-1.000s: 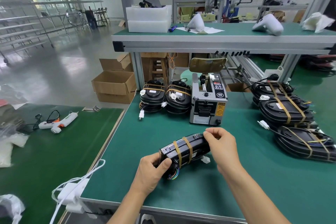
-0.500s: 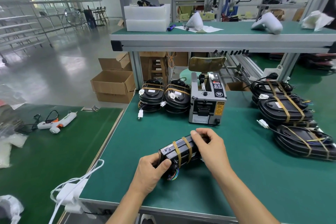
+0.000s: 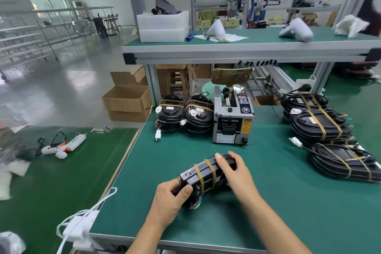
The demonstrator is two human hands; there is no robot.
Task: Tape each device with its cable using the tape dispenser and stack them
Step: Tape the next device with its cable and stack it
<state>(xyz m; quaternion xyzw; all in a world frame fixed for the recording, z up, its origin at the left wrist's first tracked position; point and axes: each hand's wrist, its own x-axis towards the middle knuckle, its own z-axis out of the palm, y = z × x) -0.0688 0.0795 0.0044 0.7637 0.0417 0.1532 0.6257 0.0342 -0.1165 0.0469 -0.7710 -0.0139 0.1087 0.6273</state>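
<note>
A black device [image 3: 203,175] with two brown tape bands and coloured wires at its near end lies on its side on the green table [image 3: 278,208]. My left hand [image 3: 169,198] grips its near end, thumb on top. My right hand [image 3: 235,171] curls over its far end, fingers wrapped across the top. The grey tape dispenser [image 3: 233,118] stands behind them. Two stacks of taped devices [image 3: 184,112] sit left of the dispenser. A larger pile of taped devices [image 3: 327,130] lies at the right.
A raised shelf [image 3: 247,51] spans the back with white foam boxes [image 3: 162,26] and white housings. A second green table at the left holds a glue gun [image 3: 61,146]. A white power strip [image 3: 80,229] hangs at the near-left corner. Cardboard boxes [image 3: 127,101] stand on the floor.
My right hand has slid from the device's far tip down along its top toward the tape bands. My left hand has kept its grip on the near end.
</note>
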